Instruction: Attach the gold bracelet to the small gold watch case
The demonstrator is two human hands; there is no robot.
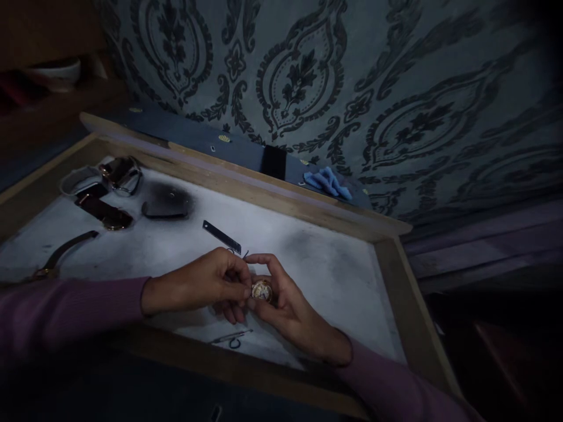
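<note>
My right hand (292,310) holds a small round watch (263,291) between thumb and fingers, its gold-toned face turned up. The index finger reaches out past it. My left hand (220,284) is closed in a pinch at the watch's left edge, thumb and fingertip touching it; any small part between them is hidden. Just beyond the hands lies a dark flat blade (222,235), with thin dark bits near its end. Nearer to me, a slim pointed tool (231,337) and a small dark ring-shaped piece (235,344) rest on the white surface.
A raised wooden rim (264,196) surrounds the white work surface. At the left are strapped watches (105,212), a clear round dish (79,180), a dark strap (65,249) and a dark-rimmed clear object (166,210). Behind the rim lie a blue cloth (328,181) and a black item (273,162).
</note>
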